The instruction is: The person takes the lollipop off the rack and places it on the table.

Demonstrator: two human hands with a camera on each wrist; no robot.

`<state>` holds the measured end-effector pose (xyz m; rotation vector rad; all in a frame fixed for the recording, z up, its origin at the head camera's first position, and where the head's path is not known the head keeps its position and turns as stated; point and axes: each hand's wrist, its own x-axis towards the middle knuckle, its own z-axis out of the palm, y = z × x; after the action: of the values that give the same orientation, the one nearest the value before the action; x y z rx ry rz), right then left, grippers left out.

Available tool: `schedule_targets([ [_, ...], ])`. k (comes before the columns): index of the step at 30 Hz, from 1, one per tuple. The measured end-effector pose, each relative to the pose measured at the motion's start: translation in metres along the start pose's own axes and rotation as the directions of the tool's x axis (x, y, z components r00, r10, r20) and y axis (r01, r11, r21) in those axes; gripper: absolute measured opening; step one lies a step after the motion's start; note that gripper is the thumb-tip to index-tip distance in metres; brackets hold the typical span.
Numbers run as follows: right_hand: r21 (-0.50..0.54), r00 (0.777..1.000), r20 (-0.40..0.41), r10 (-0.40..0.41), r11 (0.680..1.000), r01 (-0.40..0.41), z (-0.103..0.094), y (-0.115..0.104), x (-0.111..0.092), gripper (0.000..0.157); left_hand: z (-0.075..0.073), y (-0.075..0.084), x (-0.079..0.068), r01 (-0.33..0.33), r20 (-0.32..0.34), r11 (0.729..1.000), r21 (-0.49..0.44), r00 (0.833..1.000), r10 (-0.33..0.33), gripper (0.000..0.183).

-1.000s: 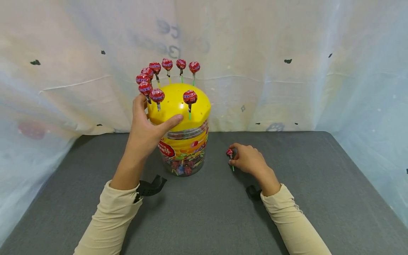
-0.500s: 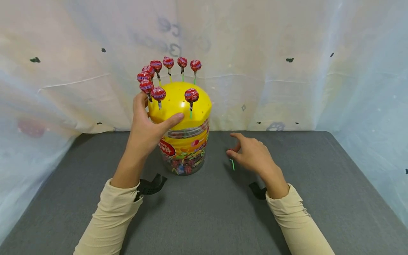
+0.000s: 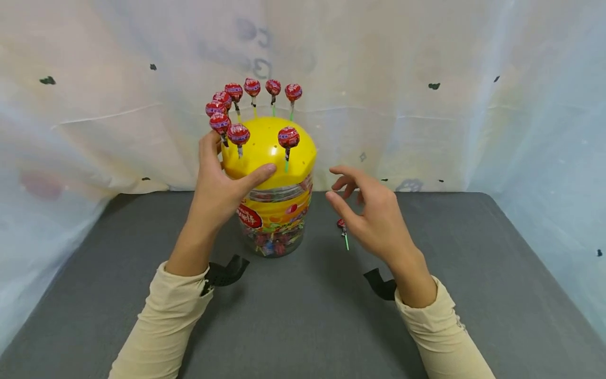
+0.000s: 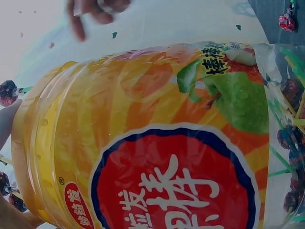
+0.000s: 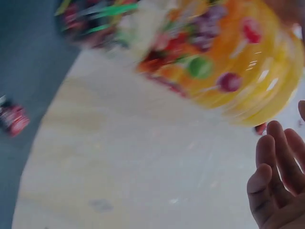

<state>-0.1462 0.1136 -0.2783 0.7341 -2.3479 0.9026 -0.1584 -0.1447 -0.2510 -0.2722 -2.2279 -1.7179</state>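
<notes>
A clear plastic jar [image 3: 272, 210] with a yellow fruit-print label stands on the table, lollipops heaped in its bottom. Its yellow lid [image 3: 265, 139] carries red-wrapped lollipops [image 3: 289, 138] upright in a partial ring, with a gap along the right side. My left hand [image 3: 215, 181] grips the lid from the left, thumb across the front and fingers round the back. To the right of the jar, my right hand [image 3: 371, 213] hovers with relaxed, parted fingers and holds nothing. Below it a single lollipop [image 3: 346, 239] with a green stick lies on the table, its red head [image 5: 14, 120] showing in the right wrist view.
The grey table [image 3: 303, 316] ends at a pale plastic sheet [image 3: 379, 131] hanging behind it and at both sides. Black straps [image 3: 381, 284] stick out from both wrists over the table.
My right hand has left the loose lollipop, rising and opening its fingers; the lollipop stays on the table. My left hand keeps its grip on the lid. The view has tilted slightly.
</notes>
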Motion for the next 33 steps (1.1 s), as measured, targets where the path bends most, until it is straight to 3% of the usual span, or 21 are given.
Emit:
schedule_targets([
  [8,0.107,0.992,-0.07,-0.104,0.988,0.111,0.008,-0.035,0.033,0.058,-0.002,0.001,-0.001,-0.025,-0.014,0.998,0.054,1.0,0.026,0.086],
  [14,0.143,0.99,-0.079,-0.115,0.982,0.125,0.02,-0.05,0.05,0.056,-0.003,0.0,-0.003,-0.02,-0.015,0.998,0.055,1.0,0.021,0.086],
  [22,0.206,0.991,-0.084,-0.102,0.972,0.117,0.026,-0.059,0.055,0.054,-0.003,-0.001,-0.002,-0.017,-0.019,0.998,0.053,1.0,0.018,0.086],
  [28,0.251,0.985,-0.144,-0.097,0.959,0.131,0.031,-0.062,0.053,0.063,-0.004,0.0,-0.002,-0.034,-0.024,0.998,0.061,0.999,0.035,0.086],
  [33,0.236,0.974,-0.198,-0.112,0.959,0.158,0.033,-0.063,0.05,0.057,-0.001,-0.002,-0.001,-0.046,-0.025,0.998,0.048,0.999,0.047,0.086],
])
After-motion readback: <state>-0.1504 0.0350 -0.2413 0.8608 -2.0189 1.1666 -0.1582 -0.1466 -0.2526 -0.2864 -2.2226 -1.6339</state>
